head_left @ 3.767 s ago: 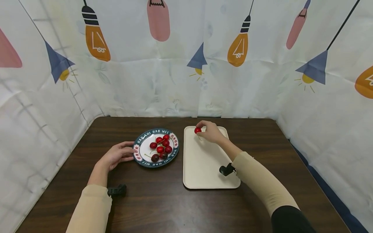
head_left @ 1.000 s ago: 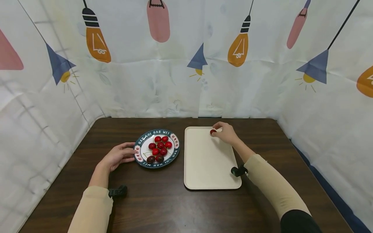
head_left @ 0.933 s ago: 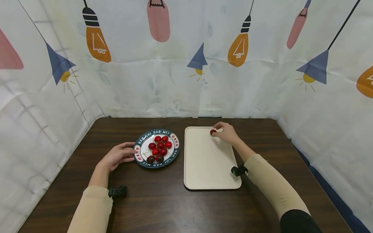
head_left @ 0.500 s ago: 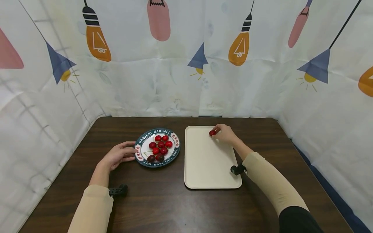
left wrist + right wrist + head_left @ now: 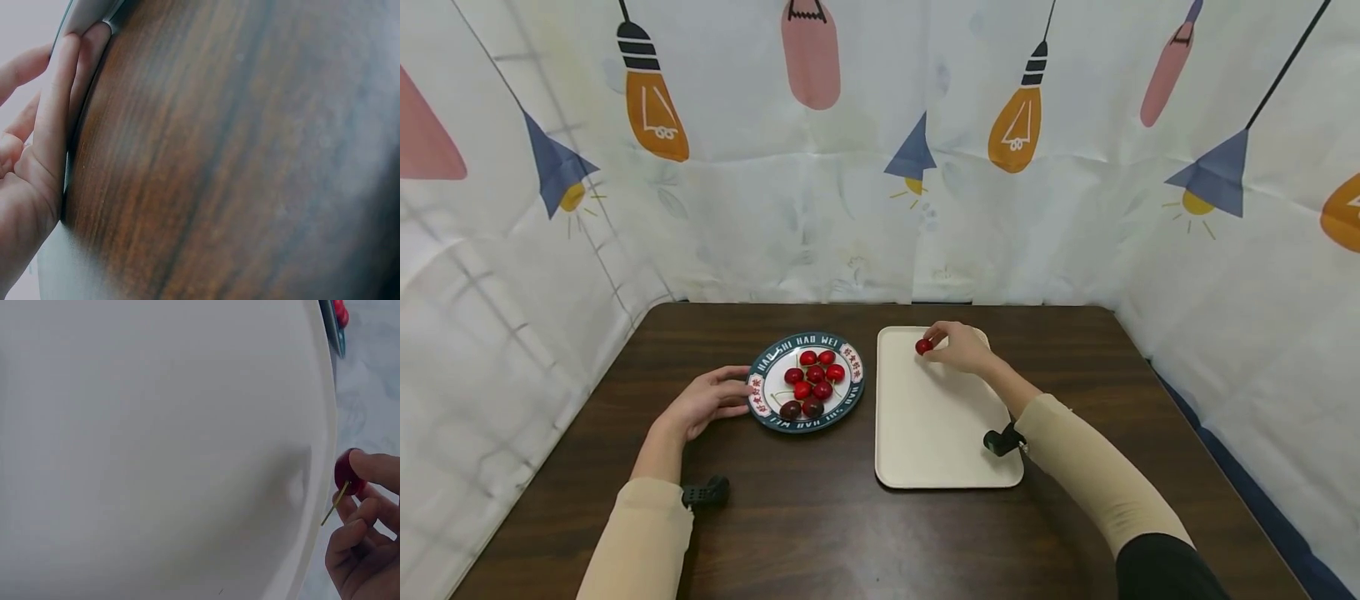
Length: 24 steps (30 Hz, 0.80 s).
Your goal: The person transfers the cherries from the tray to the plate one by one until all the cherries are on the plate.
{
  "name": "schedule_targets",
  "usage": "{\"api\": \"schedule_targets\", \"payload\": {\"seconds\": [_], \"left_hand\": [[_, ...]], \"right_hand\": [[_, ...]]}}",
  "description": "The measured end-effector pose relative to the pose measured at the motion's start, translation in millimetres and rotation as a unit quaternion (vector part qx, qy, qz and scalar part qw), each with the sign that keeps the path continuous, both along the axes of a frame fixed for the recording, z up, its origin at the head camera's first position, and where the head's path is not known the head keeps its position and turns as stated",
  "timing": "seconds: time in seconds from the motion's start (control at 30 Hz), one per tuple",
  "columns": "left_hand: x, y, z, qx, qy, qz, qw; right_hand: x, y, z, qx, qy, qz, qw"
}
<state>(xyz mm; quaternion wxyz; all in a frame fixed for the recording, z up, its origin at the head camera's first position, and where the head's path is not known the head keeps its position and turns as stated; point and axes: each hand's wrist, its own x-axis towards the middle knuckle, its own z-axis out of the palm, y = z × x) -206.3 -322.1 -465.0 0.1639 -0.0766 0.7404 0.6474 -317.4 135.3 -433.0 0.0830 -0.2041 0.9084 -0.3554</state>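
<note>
In the head view, a round plate (image 5: 775,417) with a dark blue lettered rim holds several red and dark cherries (image 5: 815,374). My left hand (image 5: 707,398) touches its left rim with extended fingers. The left wrist view shows the fingers (image 5: 56,100) lying against the plate's edge, close to the tabletop. A cream rectangular tray (image 5: 940,433) lies right of the plate. Over the tray's far part, my right hand (image 5: 958,347) pinches a single red cherry (image 5: 924,346) between thumb and fingertips. In the right wrist view, a green stem (image 5: 335,503) hangs from that cherry.
Everything stands on a dark brown wooden table (image 5: 850,542). A pale curtain (image 5: 850,225) printed with lamps and bulbs surrounds its back and sides. Black wrist cameras (image 5: 703,492) sit on both wrists.
My right hand, with a cherry pinched, has moved left over the tray during the last second. The cherries on the plate lie differently than 3.8 s ago. My left hand has stayed at the rim.
</note>
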Motion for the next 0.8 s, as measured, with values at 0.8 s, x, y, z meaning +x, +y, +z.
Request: {"api": "schedule_targets", "payload": {"seconds": [0.8], "left_hand": [[0.1,-0.4,2.2,-0.008,0.003,-0.004,1.0]], "right_hand": [[23.6,-78,7.6,0.001,0.015,0.138,0.9903]]}}
